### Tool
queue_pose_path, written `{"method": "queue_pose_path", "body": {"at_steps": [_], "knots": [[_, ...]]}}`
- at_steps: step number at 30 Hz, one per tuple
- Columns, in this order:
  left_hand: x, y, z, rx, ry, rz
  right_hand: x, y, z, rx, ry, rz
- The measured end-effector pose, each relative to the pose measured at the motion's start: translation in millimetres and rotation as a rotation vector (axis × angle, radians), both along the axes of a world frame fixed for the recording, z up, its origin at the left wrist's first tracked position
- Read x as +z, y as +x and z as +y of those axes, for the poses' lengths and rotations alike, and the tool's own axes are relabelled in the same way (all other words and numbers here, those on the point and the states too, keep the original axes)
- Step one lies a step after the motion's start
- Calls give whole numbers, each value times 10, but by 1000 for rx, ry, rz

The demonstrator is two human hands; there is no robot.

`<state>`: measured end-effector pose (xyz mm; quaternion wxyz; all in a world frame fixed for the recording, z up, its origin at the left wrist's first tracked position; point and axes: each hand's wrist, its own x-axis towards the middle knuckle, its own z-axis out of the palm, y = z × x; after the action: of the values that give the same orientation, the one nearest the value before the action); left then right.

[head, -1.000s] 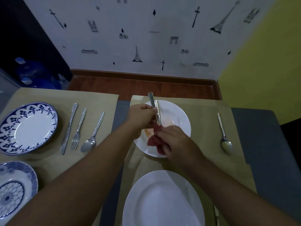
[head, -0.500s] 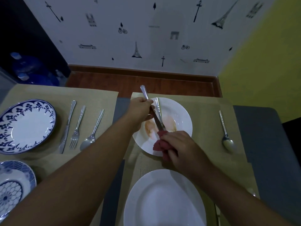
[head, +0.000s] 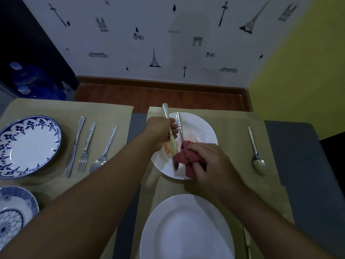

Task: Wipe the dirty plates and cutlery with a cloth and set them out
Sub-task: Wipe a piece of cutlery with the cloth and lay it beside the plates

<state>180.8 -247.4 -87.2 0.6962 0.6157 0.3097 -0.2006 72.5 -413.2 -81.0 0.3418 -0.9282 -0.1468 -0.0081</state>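
Over the smeared white plate (head: 209, 131) beneath both hands: gripping a knife (head: 172, 146) by its handle with the left hand (head: 160, 131), blade tilted down; clutching a bunched red cloth (head: 184, 157) against that blade with the right hand (head: 212, 163). Right of the right hand, well apart: a spoon (head: 258, 163).

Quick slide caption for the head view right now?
Left hand holds a knife over the stained white plate while the right hand holds a red cloth against its blade.
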Motion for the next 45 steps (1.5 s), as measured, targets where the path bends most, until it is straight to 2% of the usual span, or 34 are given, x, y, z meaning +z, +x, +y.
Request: {"method": "queue_pose_path", "body": {"at_steps": [3,6,9,15,20,25,29,38,45], "knots": [[9,-29,51,-91,65,-22,27,-12,37,6,18,52],[12,-40,88,-122,31,-35,87,63,101,-19,41,104],[59,-58,105,-109,-25,-28,140,226,193,16,19,56],[97,-43,84,-90,53,-80,-3,312,260,253,-57,36],[33,-86,128,-151,123,-143,-87,82,139,288,-131,43],[88,-54,100,-156,123,-172,-37,373,266,225,-42,-53],[111,39,141,-73,70,-167,-107,102,145,246,-102,-40],[2,87,121,-108,-13,-89,-245,-108,-122,227,-122,-17],[-18,31,166,-130,-118,-83,-51,-92,-205,90,-2,-40]]}}
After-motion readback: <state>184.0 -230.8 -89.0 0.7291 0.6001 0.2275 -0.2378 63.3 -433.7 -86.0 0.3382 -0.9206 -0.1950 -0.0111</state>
